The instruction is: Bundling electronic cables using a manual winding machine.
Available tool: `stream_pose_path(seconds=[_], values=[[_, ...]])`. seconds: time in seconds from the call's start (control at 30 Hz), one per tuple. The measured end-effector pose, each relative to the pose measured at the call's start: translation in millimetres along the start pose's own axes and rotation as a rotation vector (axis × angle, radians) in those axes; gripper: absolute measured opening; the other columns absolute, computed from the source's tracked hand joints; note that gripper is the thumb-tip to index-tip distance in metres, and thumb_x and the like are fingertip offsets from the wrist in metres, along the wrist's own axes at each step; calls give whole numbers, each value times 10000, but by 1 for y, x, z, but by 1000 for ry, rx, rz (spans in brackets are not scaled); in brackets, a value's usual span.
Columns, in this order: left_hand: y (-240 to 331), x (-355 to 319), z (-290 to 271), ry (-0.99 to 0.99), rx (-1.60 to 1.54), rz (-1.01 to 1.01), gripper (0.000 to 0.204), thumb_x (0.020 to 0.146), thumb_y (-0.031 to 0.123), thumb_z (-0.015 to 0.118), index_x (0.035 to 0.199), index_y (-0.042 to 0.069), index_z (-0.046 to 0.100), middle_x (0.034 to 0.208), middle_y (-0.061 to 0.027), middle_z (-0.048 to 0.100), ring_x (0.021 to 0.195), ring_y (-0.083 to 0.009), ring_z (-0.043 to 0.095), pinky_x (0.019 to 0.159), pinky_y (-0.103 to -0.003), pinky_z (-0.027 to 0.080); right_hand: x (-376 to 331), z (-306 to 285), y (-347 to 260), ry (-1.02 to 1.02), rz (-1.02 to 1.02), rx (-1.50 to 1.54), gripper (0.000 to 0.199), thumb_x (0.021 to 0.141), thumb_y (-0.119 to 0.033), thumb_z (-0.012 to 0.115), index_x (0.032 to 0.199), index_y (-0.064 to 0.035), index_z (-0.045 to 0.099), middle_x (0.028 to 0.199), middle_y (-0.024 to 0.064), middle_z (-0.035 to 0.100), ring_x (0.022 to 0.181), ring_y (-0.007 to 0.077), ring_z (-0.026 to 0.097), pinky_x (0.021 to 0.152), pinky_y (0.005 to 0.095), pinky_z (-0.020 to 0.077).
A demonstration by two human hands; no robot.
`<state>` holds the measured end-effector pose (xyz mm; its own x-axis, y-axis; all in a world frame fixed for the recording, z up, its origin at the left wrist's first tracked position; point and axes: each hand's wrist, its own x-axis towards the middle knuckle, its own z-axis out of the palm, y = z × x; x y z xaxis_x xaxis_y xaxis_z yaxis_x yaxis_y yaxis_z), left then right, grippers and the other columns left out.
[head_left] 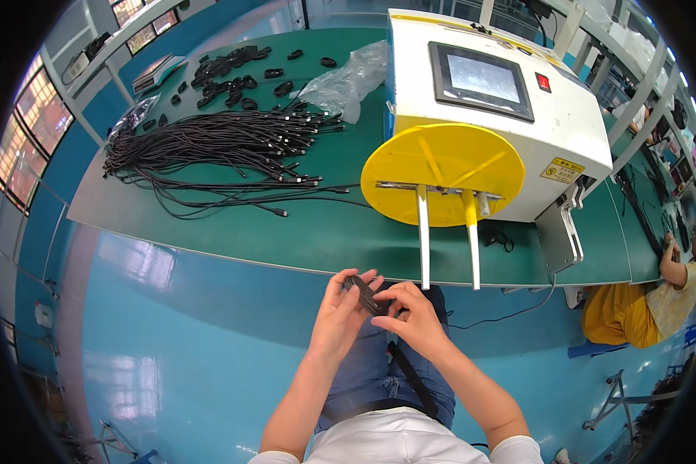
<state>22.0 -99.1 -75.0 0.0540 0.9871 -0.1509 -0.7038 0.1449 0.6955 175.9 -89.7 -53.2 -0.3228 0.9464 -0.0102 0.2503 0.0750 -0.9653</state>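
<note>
Over my lap, just in front of the table edge, a small coiled black cable (366,297) is held between my hands. My left hand (340,313) grips the coil, fingers behind it and thumb at its near side. Curled toward its right end is my right hand (414,317), with thumb and fingertips pinching at the cable. The exact fingertip contact is partly hidden. Beyond my hands, two bare metal prongs stick out from the yellow disc (394,166) of a white winding machine (510,147).
On the green table (247,243) lies a long bundle of black cables (209,147). Behind it are several coiled cables (228,73) and a clear plastic bag (348,81). Black scissors (501,241) rest beneath the machine. Another person (642,301) sits at the right.
</note>
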Motion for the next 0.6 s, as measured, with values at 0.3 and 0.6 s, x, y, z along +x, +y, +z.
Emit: stream_pose_path(seconds=[0.3, 0.6], values=[[20, 2, 6, -218, -338, -22, 677, 955, 538, 313, 1417, 48, 243, 1419, -232, 326, 1328, -375, 320, 1072, -509, 309, 6, 1, 6, 19, 73, 477, 197, 870, -75, 609, 1037, 24, 579, 1028, 123, 581, 882, 256, 647, 752, 330, 555], [24, 6, -3, -220, -239, -13, 724, 951, 578, 259, 1441, 47, 216, 1409, -233, 348, 1305, -359, 356, 1049, -493, 342, 17, -2, 1, -104, 420, 909, 283, 992, -176, 428, 1069, 84, 508, 1090, 186, 587, 977, 309, 643, 775, 375, 574]])
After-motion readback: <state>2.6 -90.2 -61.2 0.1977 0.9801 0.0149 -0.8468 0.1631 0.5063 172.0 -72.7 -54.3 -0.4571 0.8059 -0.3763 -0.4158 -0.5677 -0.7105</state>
